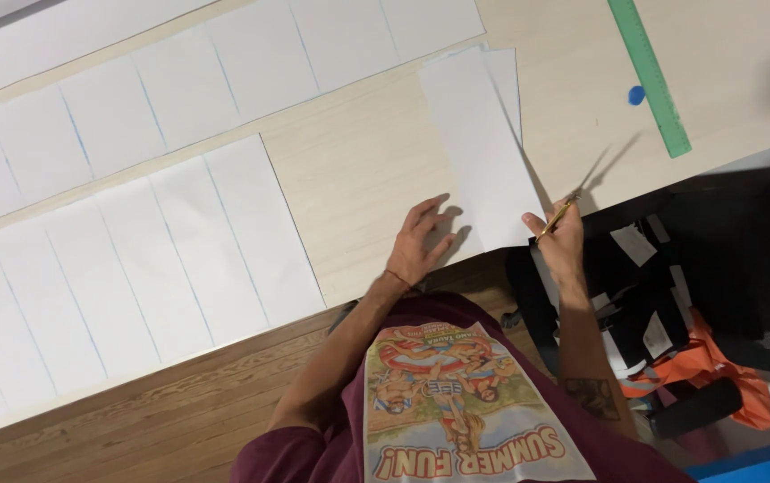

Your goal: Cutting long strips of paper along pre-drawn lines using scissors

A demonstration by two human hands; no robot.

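The left hand (423,243) lies flat and released, fingers spread, on the tabletop (358,179) at the lower left edge of the loose white sheets (483,148). The right hand (562,237) is clenched around a slim yellow pencil (558,217), its tip at the lower right edge of the same sheets. The sheets form a small stack, slightly fanned, lying tilted on the pale wood tabletop close to its near edge.

Judged from this position, good practice is as follows:
- Press the left palm down so that the stack does not slide or fan further.
- Keep the pencil tip on the top sheet only, clear of the tabletop edge.
- Square the stack before marking, since the lower sheet shows past the upper one at the top right.

Surface and surroundings:
- Two long rows of white sheets with thin blue ruled lines (117,268) lie side by side on the tabletop, well apart from the stack.
- A green ruler (650,76) lies at the far right, with a small blue round object (636,95) just beside it.
- The floor (161,411) is brown wood board.
- Dark bags with paper scraps and an orange cloth (716,367) sit beside the person's right arm.
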